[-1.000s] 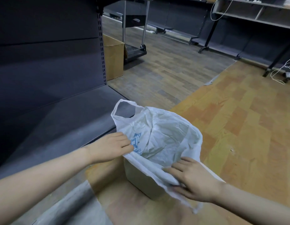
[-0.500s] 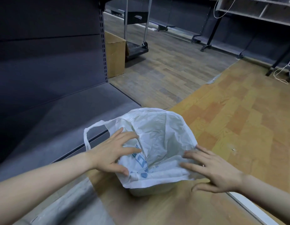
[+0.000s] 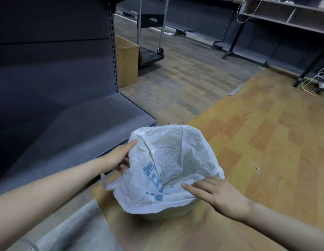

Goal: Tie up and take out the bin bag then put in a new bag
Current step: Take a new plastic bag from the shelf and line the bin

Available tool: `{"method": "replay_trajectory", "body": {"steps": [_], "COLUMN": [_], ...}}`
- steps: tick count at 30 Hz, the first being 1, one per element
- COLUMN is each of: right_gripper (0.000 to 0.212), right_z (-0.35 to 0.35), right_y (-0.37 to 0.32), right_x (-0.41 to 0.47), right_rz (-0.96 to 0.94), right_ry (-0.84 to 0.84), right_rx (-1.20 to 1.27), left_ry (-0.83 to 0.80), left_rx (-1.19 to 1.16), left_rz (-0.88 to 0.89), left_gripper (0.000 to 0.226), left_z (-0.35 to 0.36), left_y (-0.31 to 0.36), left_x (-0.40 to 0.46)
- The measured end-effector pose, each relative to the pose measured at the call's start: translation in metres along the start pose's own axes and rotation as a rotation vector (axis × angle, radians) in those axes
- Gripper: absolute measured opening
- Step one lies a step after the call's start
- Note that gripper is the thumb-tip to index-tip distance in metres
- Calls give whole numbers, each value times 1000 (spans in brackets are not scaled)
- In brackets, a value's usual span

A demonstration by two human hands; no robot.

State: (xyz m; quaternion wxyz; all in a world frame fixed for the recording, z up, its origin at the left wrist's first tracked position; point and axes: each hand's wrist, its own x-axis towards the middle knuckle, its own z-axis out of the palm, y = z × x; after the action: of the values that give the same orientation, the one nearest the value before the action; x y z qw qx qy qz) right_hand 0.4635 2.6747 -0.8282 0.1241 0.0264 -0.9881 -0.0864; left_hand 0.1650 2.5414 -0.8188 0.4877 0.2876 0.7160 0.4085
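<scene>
Bag (image 3: 175, 160) sits lower centre of the frame, white plastic draped open-mouthed over the small bin (image 3: 166, 214) on the wood-pattern floor (image 3: 266, 133), its rim folded outward. My left hand (image 3: 119, 156) lies flat against the bag's left side, fingers straight and together, thumb hidden behind the plastic. My right hand (image 3: 219, 194) rests on the near-right rim, fingers loosely spread, forefinger pointing left across the fold. Both hands touch it; the slack flap hangs at lower left, nearer my left hand, so I judge that side needs tucking down next
</scene>
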Motion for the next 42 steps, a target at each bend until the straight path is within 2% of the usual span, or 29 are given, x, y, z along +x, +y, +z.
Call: {"method": "replay_trajectory", "body": {"steps": [2,4,7,8,9,11,13,14,16,18,20,23,24,26,28,30,32,36,38,40,42], "right_gripper": [51,51,52,54,55,51,45,44,46,38,24,35,38,42,49,57,53,44,38,36,35], "right_z": [3,2,-6,-10,-14,-20,-19,-13,4,10,-3,-24,-26,-20,-11,-4,-4,-7,-2,0,-1], "right_y": [5,10,11,10,7,2,-2,-5,-9,-7,-7,-10,-10,-4,7,16,16,18,23,23,17], "right_x": [-3,-5,-6,-6,-7,-10,-17,-21,-31,-34,-25,-6,0,8,10,10,14,15,7,0,-3], "right_rz": [-55,-102,-142,-136,-121,-96,-128,-153,-178,-183,-183,-57,-1,58,74,113,120,45,18,14,12], "right_ry": [22,24,37,60,90,147,138,107,29,-10,8,126,122,29,-69,-58,-88,-129,-99,-52,8], "right_rx": [-31,-47,-15,19,45,57,14,-33,-155,-201,-90,195,233,114,-33,-147,-179,-173,-76,-56,-62], "left_ry": [-38,60,465,515,492,267,24,-19,-30,-65,-132,-142,-113,-32,-4,-142,-243,-276,-250,-150,-101], "left_rx": [51,156,335,449,615,988,1215,1237,1207,1201,1181,1124,1123,1213,1415,1572,1613,1589,1628,1684,1629], "left_rz": [-99,-55,327,529,789,1273,1554,1617,1640,1632,1582,1418,1378,1284,1107,831,641,629,754,975,1094], "left_gripper": [78,91,101,99,96,92,66,49,35,36,52,81,79,61,51,50,44,17,25,38,42], "left_z": [6,15,22,20,18,15,17,20,21,21,18,25,31,47,58,65,68,66,60,54,52], "left_y": [-9,-27,-48,-49,-47,-40,-37,-35,-32,-28,-23,-15,-17,-16,-8,-5,4,3,2,-4,-9], "left_x": [-10,-11,-12,-15,-18,-19,-14,-13,-10,-9,-13,-30,-33,-38,-44,-43,-47,-44,-44,-46,-44]}}
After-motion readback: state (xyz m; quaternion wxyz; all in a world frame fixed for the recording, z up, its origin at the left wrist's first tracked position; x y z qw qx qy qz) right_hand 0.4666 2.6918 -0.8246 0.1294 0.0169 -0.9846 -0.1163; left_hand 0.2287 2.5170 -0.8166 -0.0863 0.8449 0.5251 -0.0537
